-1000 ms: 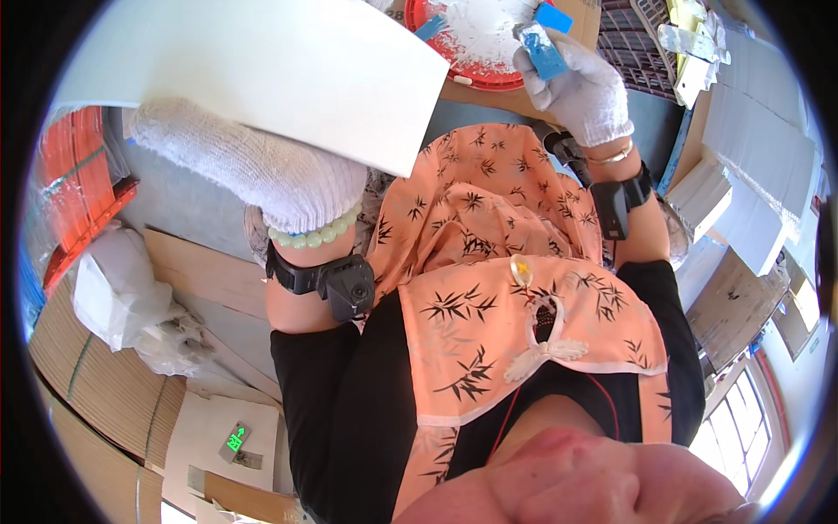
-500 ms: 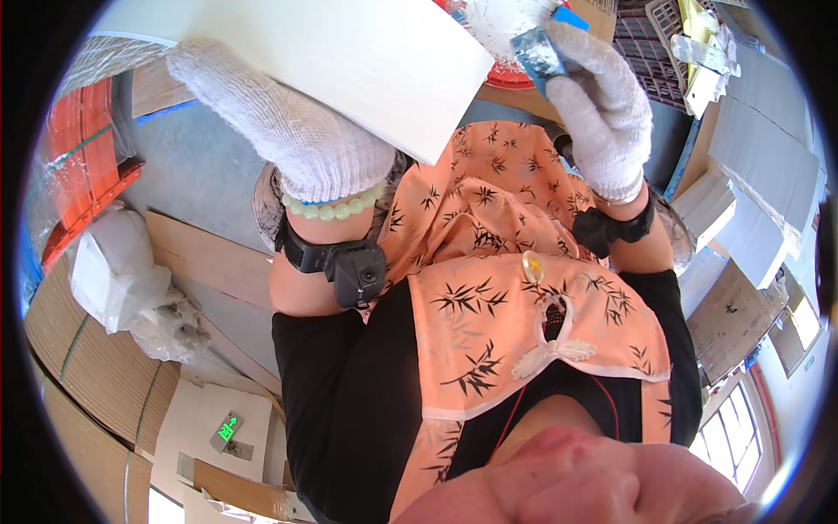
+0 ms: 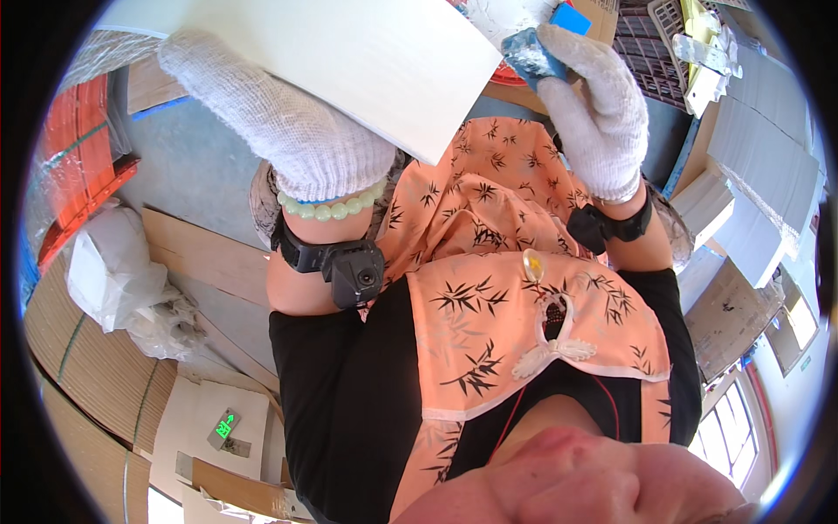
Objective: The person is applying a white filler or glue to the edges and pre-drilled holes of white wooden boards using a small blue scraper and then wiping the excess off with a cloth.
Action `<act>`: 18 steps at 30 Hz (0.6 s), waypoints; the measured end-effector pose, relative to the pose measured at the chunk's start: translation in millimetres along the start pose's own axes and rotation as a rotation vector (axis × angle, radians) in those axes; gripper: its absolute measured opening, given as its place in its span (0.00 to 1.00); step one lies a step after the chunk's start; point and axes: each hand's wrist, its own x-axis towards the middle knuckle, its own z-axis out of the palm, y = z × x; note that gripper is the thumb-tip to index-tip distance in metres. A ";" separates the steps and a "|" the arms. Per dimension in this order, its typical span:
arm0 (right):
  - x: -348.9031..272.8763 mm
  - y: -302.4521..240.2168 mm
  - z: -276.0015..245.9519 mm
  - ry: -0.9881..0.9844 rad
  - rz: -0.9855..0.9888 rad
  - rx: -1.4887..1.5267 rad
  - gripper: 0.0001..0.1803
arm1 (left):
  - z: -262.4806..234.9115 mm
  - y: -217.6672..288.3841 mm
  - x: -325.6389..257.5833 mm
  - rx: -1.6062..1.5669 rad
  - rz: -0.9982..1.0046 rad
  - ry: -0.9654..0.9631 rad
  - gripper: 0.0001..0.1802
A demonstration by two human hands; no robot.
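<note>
In a white knitted glove, my left hand (image 3: 279,122) lies along the near left edge of a large white board (image 3: 375,70) and holds it; part of the fingers is hidden by the board. My right hand (image 3: 602,122), gloved the same way, pinches a small blue piece (image 3: 529,58) smeared with white paste or powder, between thumb and fingers. The blue piece is just off the board's right corner. Beyond it sits a red container (image 3: 517,75) with white stuff in it, partly covered by the board and the hand.
A dark plastic crate (image 3: 650,52) stands at the upper right, with stacked white panels (image 3: 759,140) further right. On the left are orange-red parts in clear wrap (image 3: 83,157), crumpled plastic bags (image 3: 122,271) and stacked cardboard (image 3: 96,367). A bright blue object (image 3: 570,18) shows near the container.
My right hand has shifted slightly left and turned the blue piece, bringing it closer to the board's corner. The left hand and the board have barely moved.
</note>
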 end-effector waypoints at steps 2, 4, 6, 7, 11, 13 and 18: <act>-8.3 5.6 4.5 0.046 0.162 0.284 0.23 | 16.9 2.0 -2.4 0.050 0.017 -0.010 0.51; -8.5 2.3 7.5 0.084 0.183 0.363 0.23 | 17.2 1.2 -2.2 0.102 0.035 -0.019 0.51; -7.2 0.6 8.0 0.122 0.202 0.443 0.22 | 5.0 -1.8 2.3 0.056 0.046 -0.028 0.51; -5.1 0.6 6.4 0.079 0.153 0.364 0.22 | 4.4 -3.8 2.9 0.055 0.048 -0.028 0.51; 14.7 -0.6 1.2 0.002 -0.083 -0.066 0.20 | 2.7 -0.5 2.9 0.036 0.045 -0.075 0.45; 12.3 0.2 1.3 -0.028 -0.023 -0.062 0.20 | 1.9 3.5 2.4 0.036 0.043 -0.089 0.42; -2.5 5.8 1.1 0.060 0.503 0.571 0.19 | 0.2 2.5 6.5 0.096 0.047 -0.145 0.34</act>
